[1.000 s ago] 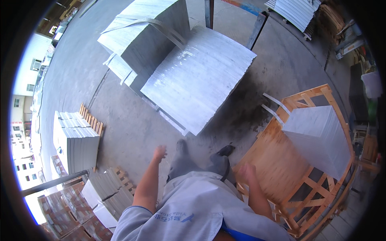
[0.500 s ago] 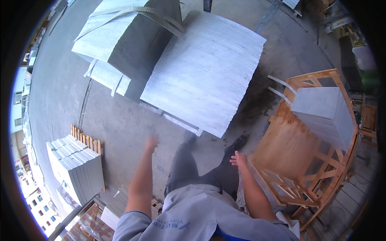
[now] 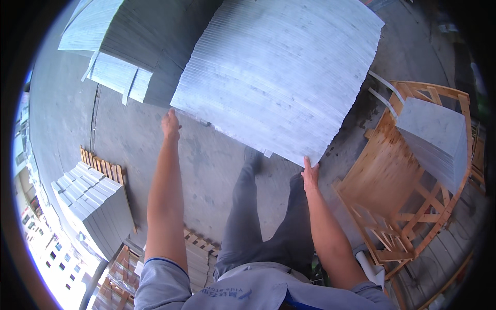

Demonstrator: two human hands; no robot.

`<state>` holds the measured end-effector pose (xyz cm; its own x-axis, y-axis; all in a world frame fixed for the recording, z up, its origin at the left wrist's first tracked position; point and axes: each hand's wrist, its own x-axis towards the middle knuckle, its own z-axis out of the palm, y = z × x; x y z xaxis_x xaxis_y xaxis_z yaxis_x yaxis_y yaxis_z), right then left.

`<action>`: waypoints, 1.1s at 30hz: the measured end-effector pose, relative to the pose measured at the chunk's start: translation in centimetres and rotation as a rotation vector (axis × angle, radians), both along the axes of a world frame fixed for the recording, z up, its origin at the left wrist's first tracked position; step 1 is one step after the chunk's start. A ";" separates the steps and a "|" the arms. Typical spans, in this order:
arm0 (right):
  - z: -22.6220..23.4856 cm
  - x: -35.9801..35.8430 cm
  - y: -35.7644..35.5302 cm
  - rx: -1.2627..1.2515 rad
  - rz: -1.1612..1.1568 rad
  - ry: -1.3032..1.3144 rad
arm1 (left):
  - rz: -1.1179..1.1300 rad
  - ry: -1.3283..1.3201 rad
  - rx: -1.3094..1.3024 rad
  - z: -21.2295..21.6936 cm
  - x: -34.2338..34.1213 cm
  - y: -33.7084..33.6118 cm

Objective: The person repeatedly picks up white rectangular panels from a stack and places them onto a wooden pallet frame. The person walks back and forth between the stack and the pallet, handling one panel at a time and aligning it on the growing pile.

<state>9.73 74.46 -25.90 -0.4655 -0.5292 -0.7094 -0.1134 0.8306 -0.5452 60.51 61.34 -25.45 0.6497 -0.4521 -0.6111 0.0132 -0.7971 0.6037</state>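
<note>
In front of me stands a large block of thin grey-white stone slabs [image 3: 274,77], packed on edge with their narrow edges showing on top. My left hand [image 3: 170,125] is closed at the left end of the nearest slab, its fingertips touching the corner. At that slab's right end, my right hand [image 3: 310,174] grips the corner, one digit reaching over the top edge and the other fingers partly hidden. Both arms are stretched forward. The slab's front face is mostly out of sight from above.
To the far left stands another tall strapped slab stack [image 3: 111,72]. At left, a pale stone pile [image 3: 95,201] stands beside a wooden pallet [image 3: 106,165]. An open wooden crate [image 3: 380,181] holding grey slabs [image 3: 434,134] is at right. Concrete floor [image 3: 139,139] lies between them.
I have moved closer to the slab block. Both hands, earlier apart from it in the air, have reached forward and now hold the two ends of the nearest slab.
</note>
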 end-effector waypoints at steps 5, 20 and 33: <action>0.0 0.7 0.9 -0.027 -0.034 -0.018 | 0.022 -0.057 -0.132 -1.7 1.1 -3.1; 0.5 1.9 0.8 -0.073 0.121 0.237 | -0.145 0.095 -0.244 -3.0 2.2 -2.0; 2.2 2.9 0.2 0.055 0.200 0.344 | -0.094 -0.011 -0.261 -4.0 2.1 -1.6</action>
<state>12.63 74.62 -23.70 -0.5720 -0.5994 -0.5599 -0.4443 0.8002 -0.4028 62.59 59.79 -29.43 0.6034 -0.6518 -0.4594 -0.0610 -0.6122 0.7884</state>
